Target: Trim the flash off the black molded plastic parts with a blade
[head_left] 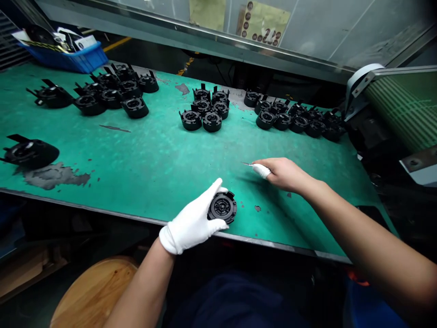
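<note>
My left hand [194,218], in a white glove, grips a round black plastic part [222,207] near the front edge of the green table [153,159]. My right hand [283,173] is bare except for a white finger cot. It rests on the table to the right and pinches a thin metal blade [246,163] that points left. The two hands are a short way apart.
Groups of similar black parts lie at the back: left [112,91], middle [206,111] and right [293,118]. A single larger part [29,152] lies at the left edge. A blue bin [64,52] stands far left. A conveyor belt [403,109] runs at the right. A wooden stool [92,291] is below.
</note>
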Demonstrator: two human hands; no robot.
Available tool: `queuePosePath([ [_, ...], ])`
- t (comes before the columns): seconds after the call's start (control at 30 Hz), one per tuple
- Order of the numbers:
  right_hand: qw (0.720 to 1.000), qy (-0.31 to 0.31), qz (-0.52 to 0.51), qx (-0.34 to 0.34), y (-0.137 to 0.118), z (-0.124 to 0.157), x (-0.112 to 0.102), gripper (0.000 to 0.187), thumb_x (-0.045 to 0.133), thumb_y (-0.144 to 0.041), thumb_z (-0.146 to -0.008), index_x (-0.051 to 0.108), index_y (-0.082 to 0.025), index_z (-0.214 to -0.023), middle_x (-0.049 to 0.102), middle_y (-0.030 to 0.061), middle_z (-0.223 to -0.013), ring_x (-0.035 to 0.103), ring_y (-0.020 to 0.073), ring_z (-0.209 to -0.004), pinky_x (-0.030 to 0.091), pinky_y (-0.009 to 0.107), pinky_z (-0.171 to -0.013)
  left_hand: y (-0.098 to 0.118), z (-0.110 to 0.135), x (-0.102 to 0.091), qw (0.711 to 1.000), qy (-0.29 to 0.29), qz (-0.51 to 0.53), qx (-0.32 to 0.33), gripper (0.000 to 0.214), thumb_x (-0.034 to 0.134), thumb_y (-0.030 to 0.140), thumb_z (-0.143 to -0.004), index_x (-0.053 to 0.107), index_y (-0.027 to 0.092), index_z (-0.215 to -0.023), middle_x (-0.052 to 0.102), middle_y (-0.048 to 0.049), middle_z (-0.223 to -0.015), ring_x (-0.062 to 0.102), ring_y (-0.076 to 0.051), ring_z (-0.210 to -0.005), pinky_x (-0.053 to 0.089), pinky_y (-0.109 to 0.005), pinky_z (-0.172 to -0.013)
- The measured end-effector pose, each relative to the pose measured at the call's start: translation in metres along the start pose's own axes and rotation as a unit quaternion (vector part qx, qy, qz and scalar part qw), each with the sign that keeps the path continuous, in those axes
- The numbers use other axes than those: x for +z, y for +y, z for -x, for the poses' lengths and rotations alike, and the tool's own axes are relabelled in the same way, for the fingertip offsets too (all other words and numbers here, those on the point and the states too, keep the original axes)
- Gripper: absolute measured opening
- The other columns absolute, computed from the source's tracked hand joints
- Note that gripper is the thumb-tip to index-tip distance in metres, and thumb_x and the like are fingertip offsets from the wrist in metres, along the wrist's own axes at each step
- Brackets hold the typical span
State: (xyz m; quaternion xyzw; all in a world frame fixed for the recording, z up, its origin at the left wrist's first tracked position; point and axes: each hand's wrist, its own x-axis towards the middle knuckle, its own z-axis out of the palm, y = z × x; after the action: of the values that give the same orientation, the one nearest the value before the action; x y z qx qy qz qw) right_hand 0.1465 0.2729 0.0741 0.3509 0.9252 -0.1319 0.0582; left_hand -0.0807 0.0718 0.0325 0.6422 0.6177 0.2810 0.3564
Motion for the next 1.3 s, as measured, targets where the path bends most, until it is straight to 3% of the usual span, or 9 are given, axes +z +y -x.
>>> queuePosePath([
  [0.07,0.999,0.008,-0.042,-0.011,-0.007,0.016,0.006,0.04,0.045,-0.021,-0.095,0.059,-0.023,-0.132,0.071,0.0049,-0.124,0.067,0.0221,-0.106,0.05,0.028,-0.082,0.002,0.002,0.008,1.0,0.022,-0.013,0.006,0.103,0.078,0.027,-0.074,0.016,0.027,-0.156,0.049,-0.0056,-0.149,0.048,-0.025,-0.138,0.037,-0.043,-0.12],
  [0.2,0.982,0.043,-0.171,-0.067,-0.031,0.063,0.03,0.044,0.044,-0.023,-0.099,0.05,-0.022,-0.142,0.061,0.0049,-0.14,0.06,0.0204,-0.122,0.047,0.03,-0.1,0.01,0.007,0.038,0.987,0.15,-0.049,0.016,0.097,0.079,0.038,-0.074,0.025,0.019,-0.153,0.05,-0.0135,-0.145,0.049,-0.029,-0.136,0.04,-0.046,-0.117],
  [0.3,0.977,0.024,-0.201,-0.072,-0.042,0.092,0.048,0.045,0.041,-0.027,-0.103,0.046,-0.026,-0.147,0.061,0.0039,-0.14,0.061,0.0197,-0.12,0.047,0.032,-0.101,0.017,0.009,0.055,0.976,0.21,-0.059,0.023,0.091,0.079,0.038,-0.075,0.031,0.019,-0.15,0.052,-0.0143,-0.14,0.051,-0.029,-0.133,0.042,-0.045,-0.114],
  [0.43,0.979,-0.016,-0.197,-0.053,-0.047,0.107,0.054,0.044,0.043,-0.025,-0.102,0.051,-0.03,-0.145,0.069,0.0018,-0.127,0.066,0.0192,-0.107,0.051,0.032,-0.091,0.022,0.008,0.057,0.976,0.21,-0.06,0.027,0.084,0.078,0.036,-0.076,0.037,0.02,-0.147,0.055,-0.0129,-0.135,0.054,-0.027,-0.129,0.044,-0.044,-0.113],
  [0.83,0.997,-0.059,-0.039,-0.021,-0.058,0.1,0.036,0.059,0.045,-0.016,-0.088,0.052,-0.032,-0.144,0.073,0.0011,-0.107,0.07,0.0243,-0.091,0.048,0.033,-0.066,0.02,0.008,0.055,0.979,0.194,-0.055,0.018,0.085,0.08,0.039,-0.073,0.039,0.021,-0.145,0.057,-0.0126,-0.139,0.056,-0.03,-0.13,0.045,-0.046,-0.113],
  [1.0,0.998,-0.067,-0.018,-0.002,-0.064,0.101,0.034,0.061,0.046,-0.014,-0.084,0.054,-0.033,-0.141,0.074,0.0003,-0.113,0.07,0.0247,-0.092,0.046,0.032,-0.064,0.022,0.006,0.055,0.981,0.188,-0.054,0.012,0.099,0.084,0.05,-0.068,0.034,0.021,-0.149,0.051,-0.0135,-0.148,0.051,-0.031,-0.136,0.043,-0.048,-0.115],
  [1.17,0.998,-0.065,-0.013,0.02,-0.071,0.102,0.034,0.06,0.046,-0.015,-0.085,0.054,-0.035,-0.141,0.073,-0.0007,-0.118,0.07,0.0244,-0.094,0.047,0.032,-0.065,0.019,0.002,0.061,0.974,0.222,-0.048,0.023,0.086,0.083,0.047,-0.071,0.044,0.022,-0.144,0.058,-0.0104,-0.141,0.057,-0.027,-0.13,0.046,-0.042,-0.113],
  [1.3,0.997,-0.066,-0.005,0.047,-0.078,0.104,0.033,0.055,0.044,-0.018,-0.089,0.055,-0.035,-0.14,0.073,0.0014,-0.117,0.071,0.0254,-0.092,0.048,0.033,-0.065,0.016,0.001,0.063,0.97,0.233,-0.056,0.03,0.084,0.083,0.046,-0.071,0.046,0.021,-0.142,0.059,-0.0111,-0.14,0.06,-0.028,-0.126,0.049,-0.044,-0.11],
])
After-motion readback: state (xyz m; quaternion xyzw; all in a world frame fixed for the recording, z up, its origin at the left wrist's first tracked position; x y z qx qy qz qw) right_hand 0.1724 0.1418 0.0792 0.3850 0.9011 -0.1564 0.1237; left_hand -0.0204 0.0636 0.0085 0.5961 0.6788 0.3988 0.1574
